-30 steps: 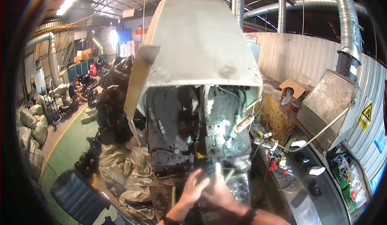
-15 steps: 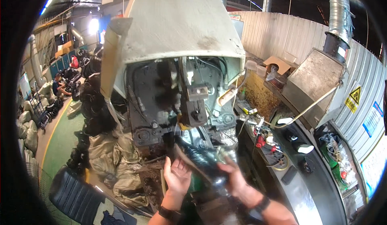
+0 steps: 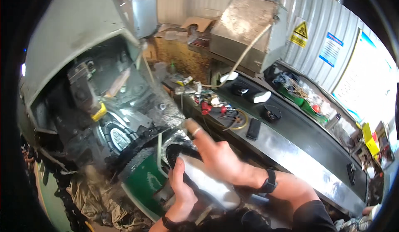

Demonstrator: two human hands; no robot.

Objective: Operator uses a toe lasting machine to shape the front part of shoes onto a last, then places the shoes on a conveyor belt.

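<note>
My left hand [image 3: 183, 190] is closed on a shoe [image 3: 205, 180] with a black rim and a whitish face, its thumb lying along the near side. Over the shoe's far side is my right hand [image 3: 220, 157], fingers stretched to the upper left and partly blurred. I cannot tell whether it touches the shoe. Inside the big pale-hooded machine [image 3: 79, 99] lies a black-edged, sole-shaped piece [image 3: 118, 136] with a light patterned middle. A yellow part [image 3: 99, 112] sits just above it. Between my left hand and the machine stands a green panel [image 3: 145, 180].
A dark conveyor belt [image 3: 303, 142] with a metal edge runs along the right, carrying white shoe-shaped pieces [image 3: 262, 96] and black items. Tools and a wire coil [image 3: 237, 119] lie beside a black phone-like slab [image 3: 253, 129]. Crumpled sacks [image 3: 93, 194] lie at lower left.
My view has swung right, putting the machine at the left. The shoe has come away from the machine toward me and turned its whitish face up. My right hand has shifted over it.
</note>
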